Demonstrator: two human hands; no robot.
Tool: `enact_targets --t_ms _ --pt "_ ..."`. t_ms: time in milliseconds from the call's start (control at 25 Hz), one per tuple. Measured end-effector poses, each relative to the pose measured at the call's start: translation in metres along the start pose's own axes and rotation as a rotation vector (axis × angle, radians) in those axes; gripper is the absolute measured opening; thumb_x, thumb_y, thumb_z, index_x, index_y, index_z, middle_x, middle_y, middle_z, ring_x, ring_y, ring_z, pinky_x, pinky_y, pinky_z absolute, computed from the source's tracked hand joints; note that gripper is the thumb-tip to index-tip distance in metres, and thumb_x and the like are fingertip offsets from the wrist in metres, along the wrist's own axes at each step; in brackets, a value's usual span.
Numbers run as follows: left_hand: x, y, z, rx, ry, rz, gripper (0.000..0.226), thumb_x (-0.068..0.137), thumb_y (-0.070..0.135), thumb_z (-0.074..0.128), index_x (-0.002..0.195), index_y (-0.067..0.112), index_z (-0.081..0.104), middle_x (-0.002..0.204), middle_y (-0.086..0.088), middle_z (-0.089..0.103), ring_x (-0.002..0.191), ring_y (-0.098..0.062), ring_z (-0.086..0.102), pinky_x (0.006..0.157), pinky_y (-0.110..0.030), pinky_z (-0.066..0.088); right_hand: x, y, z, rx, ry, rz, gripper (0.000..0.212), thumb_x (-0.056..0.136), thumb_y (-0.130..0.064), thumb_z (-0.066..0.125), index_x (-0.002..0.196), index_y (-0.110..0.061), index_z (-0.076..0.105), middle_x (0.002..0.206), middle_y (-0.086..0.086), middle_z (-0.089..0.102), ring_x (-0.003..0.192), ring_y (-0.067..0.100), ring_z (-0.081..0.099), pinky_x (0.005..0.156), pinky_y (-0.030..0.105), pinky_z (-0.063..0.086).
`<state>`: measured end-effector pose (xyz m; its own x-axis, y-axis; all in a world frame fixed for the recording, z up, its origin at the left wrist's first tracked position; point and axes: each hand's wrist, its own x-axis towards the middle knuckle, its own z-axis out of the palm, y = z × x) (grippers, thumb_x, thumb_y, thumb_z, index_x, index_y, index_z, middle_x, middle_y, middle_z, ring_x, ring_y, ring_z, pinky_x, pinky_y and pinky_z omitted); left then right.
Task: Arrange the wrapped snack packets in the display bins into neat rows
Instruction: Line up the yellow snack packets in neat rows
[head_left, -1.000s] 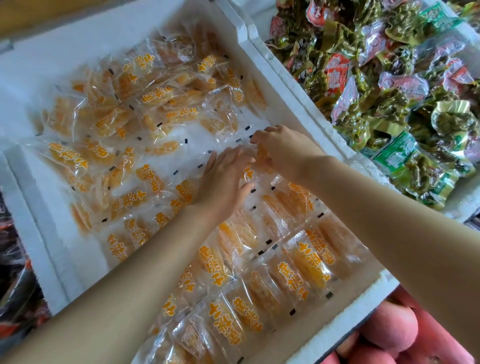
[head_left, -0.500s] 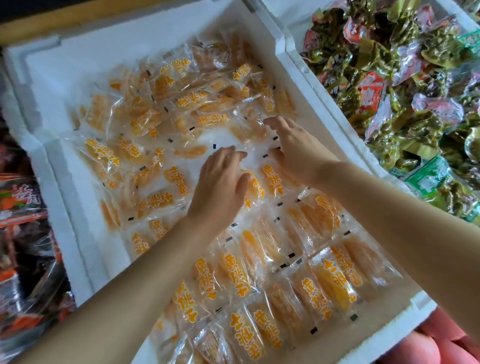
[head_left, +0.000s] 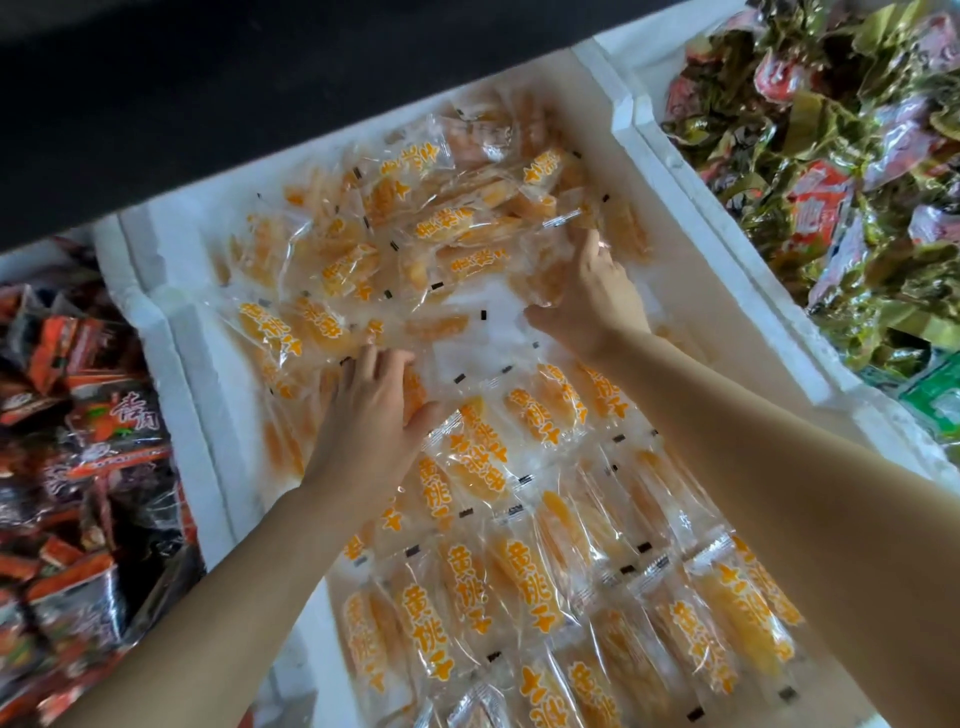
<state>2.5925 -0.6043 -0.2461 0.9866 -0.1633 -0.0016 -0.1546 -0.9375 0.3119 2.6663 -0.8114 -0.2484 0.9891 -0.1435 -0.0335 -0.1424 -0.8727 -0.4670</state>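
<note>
- Pressed left grip (head_left: 371, 415) flat, fingers straight, on rowed packets (head_left: 524, 415) mid foam bin (head_left: 171, 364).
- Spread right grip (head_left: 587, 296) — nearer, holding nothing — onto loose packets (head_left: 447, 228) at bin's far end, lying crosswise.

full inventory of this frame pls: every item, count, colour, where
foam bin: one, white, centre.
rowed packets: many, clear with orange print, near half of the bin, in overlapping rows.
loose packets: many, same kind, jumbled in the far half.
green packets: many, green mixed with red and pink, heaped in the bin to the right.
dark packets: many, red and black, heaped to the left.
dark surface: one, black, beyond the bins.
left hand: flat on packets mid-bin.
right hand: fingers at the edge of the loose packets; grip unclear.
</note>
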Motion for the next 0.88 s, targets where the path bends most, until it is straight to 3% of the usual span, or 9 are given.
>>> enact_targets --t_ms 120,320,480,560,680,800,880 --pt "-0.005 -0.005 -0.005 -0.106 -0.084 -0.002 0.052 0.087 0.028 0.066 0.133 0.015 0.045 0.131 -0.002 0.042 0.118 -0.021 0.043 0.084 -0.022 0.031 -0.001 0.0 -0.001 0.168 0.017 0.057 0.068 0.077 -0.023 0.068 0.13 -0.005 0.03 0.113 0.016 0.057 0.103 0.033 0.053 0.073 0.034 0.039" --pt "-0.017 -0.016 -0.01 -0.103 -0.106 -0.023 0.046 0.086 0.043 0.061 0.123 0.018 0.049 0.118 0.0 0.054 0.111 -0.021 0.049 0.09 -0.036 0.043 -0.01 0.007 -0.006 0.328 -0.048 0.109 0.063 0.083 -0.019 0.063 0.136 -0.006 0.03 0.099 0.005 0.055 0.101 0.028 0.056 0.071 0.029 0.04" --pt "-0.02 -0.024 -0.016 -0.165 -0.212 -0.004 0.041 0.09 0.032 0.061 0.126 0.016 0.049 0.114 0.002 0.057 0.112 -0.016 0.052 0.097 -0.033 0.041 -0.013 0.005 -0.008 0.337 -0.111 0.13 0.079 0.08 -0.034 0.071 0.138 -0.006 0.026 0.119 0.011 0.053 0.11 0.028 0.052 0.087 0.037 0.044" --pt "-0.019 -0.026 -0.018 -0.163 -0.251 -0.014 0.046 0.084 0.025 0.069 0.125 0.016 0.049 0.109 0.004 0.055 0.111 -0.015 0.052 0.1 -0.033 0.04 -0.013 0.001 -0.008 0.365 -0.099 0.171 0.083 0.078 -0.035 0.073 0.138 -0.006 0.025 0.12 0.009 0.053 0.108 0.026 0.053 0.086 0.036 0.046" --pt "-0.015 -0.028 -0.017 -0.121 -0.198 0.008 0.036 0.08 0.024 0.073 0.112 0.015 0.058 0.096 0.007 0.053 0.102 -0.015 0.052 0.105 -0.037 0.035 -0.009 -0.002 -0.009 0.418 -0.114 0.234 0.084 0.074 -0.034 0.078 0.137 -0.006 0.029 0.117 0.006 0.052 0.106 0.022 0.053 0.084 0.031 0.046" --pt "-0.012 -0.028 -0.015 -0.195 -0.105 0.035 0.02 0.077 0.019 0.077 0.091 0.013 0.064 0.084 0.01 0.051 0.089 -0.014 0.051 0.085 -0.025 0.04 -0.007 -0.005 -0.004 0.271 -0.178 0.163 0.083 0.067 -0.04 0.082 0.128 -0.008 0.036 0.122 0.008 0.052 0.11 0.024 0.052 0.088 0.035 0.045" --pt "-0.011 -0.027 -0.014 -0.258 -0.045 0.033 0.016 0.076 0.018 0.077 0.081 0.017 0.062 0.08 0.011 0.052 0.079 -0.009 0.051 0.077 -0.017 0.037 -0.008 -0.01 -0.001 0.264 -0.147 0.13 0.078 0.068 -0.03 0.081 0.126 -0.006 0.036 0.121 0.011 0.053 0.106 0.027 0.052 0.084 0.036 0.046"
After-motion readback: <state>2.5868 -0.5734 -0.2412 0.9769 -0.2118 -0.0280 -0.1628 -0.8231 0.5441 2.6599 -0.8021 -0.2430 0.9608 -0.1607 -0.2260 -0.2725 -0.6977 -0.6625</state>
